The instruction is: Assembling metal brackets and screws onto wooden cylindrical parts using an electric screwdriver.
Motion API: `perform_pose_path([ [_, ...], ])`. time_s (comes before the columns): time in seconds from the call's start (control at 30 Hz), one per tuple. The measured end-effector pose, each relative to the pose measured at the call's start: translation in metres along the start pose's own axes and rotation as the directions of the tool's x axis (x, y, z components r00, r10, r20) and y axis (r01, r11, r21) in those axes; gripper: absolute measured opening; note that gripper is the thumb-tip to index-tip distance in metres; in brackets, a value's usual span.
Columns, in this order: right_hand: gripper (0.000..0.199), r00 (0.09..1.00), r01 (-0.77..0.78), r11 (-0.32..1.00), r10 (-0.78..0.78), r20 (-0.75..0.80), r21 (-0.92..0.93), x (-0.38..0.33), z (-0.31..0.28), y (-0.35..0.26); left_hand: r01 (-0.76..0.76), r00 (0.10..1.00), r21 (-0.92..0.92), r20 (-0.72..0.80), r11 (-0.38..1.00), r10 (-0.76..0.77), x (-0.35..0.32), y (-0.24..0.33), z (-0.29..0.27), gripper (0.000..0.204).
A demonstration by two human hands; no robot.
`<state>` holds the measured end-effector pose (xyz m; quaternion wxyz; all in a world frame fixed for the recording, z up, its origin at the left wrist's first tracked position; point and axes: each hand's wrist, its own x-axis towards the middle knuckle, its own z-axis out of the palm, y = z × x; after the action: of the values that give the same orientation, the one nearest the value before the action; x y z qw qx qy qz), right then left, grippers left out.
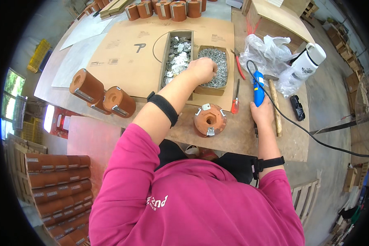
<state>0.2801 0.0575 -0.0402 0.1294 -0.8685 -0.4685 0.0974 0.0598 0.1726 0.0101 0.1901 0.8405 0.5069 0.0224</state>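
Note:
My left hand (pixel 204 70) reaches over a cardboard box of small metal screws (pixel 214 59), its fingers curled together at the near-left part of the pile. What lies between the fingertips is hidden. My right hand (pixel 262 110) is wrapped round the lower end of a blue corded electric screwdriver (pixel 258 89), whose thin bit points back toward me. Between my arms a reddish-brown clay-coloured cylinder (pixel 209 123) stands on the table, with a hole in its top and small metal plates and clips around the rim. Left of the screws is a wooden tray of flat metal pieces (pixel 167 61).
A red-handled screwdriver (pixel 235 104), red-handled pliers (pixel 239 67) and a hammer (pixel 275 110) lie around the blue tool. Its black cable (pixel 311 133) runs right. Plastic bags (pixel 266 51) and a white bottle (pixel 309 59) stand beyond. More cylinders (pixel 119 101) sit at left.

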Motion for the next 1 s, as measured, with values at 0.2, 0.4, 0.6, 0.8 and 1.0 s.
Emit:
perform_pose_path([
  [0.2,0.064,0.999,0.025,0.999,-0.026,0.019,0.045,0.002,0.001,0.002,-0.113,0.923,-0.077,-0.377,0.991,0.076,-0.013,-0.006,-0.002,0.009],
  [0.4,0.059,0.988,0.152,0.885,-0.149,-0.042,0.44,0.015,0.009,0.025,-0.166,0.884,-0.221,-0.465,0.961,0.046,-0.01,-0.016,0.007,0.016],
  [0.6,0.066,0.934,0.331,0.343,-0.252,-0.254,0.879,-0.026,-0.06,-0.015,-0.161,0.895,-0.533,-0.433,0.831,-0.105,-0.043,0.0,-0.009,0.017],
  [0.8,0.06,0.891,0.348,-0.19,-0.238,-0.387,0.918,-0.071,-0.155,-0.049,-0.182,0.966,-0.96,-0.215,0.211,-0.143,-0.103,0.017,-0.016,0.02],
  [1.0,0.059,0.755,0.346,-0.539,-0.325,-0.569,0.768,-0.098,-0.161,-0.06,-0.129,0.991,-0.978,-0.125,-0.163,-0.037,-0.155,0.036,0.007,0.017],
])
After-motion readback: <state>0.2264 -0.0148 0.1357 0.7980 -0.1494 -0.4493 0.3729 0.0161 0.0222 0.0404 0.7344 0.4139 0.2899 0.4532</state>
